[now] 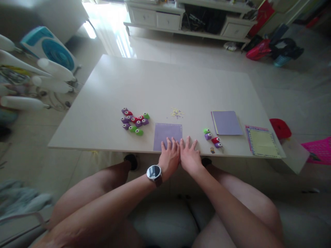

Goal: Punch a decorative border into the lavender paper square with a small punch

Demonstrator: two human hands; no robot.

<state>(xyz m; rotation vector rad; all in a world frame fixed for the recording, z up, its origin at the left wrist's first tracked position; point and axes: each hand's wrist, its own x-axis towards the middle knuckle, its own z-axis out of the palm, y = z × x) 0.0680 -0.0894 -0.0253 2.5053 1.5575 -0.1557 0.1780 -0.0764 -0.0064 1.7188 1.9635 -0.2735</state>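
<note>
A square purple sheet of paper (165,132) lies at the near edge of the table, with small marks along its top and right borders. My left hand (169,155), with a watch at its wrist, rests on the sheet's lower right part, fingers spread. My right hand (190,154) lies flat beside it, just past the sheet's right edge, its fingers apart and the thumb side against my left hand. Neither hand grips anything. Beyond the sheet is a small scatter of pale yellow and purple paper bits (176,112).
Several small red, green and purple pieces with eye-like tops (134,120) stand to the left; a few similar ones (216,141) are at the right. A purple paper stack (227,123) and yellow sheets with patterned borders (263,142) lie farther right on the white table (165,79).
</note>
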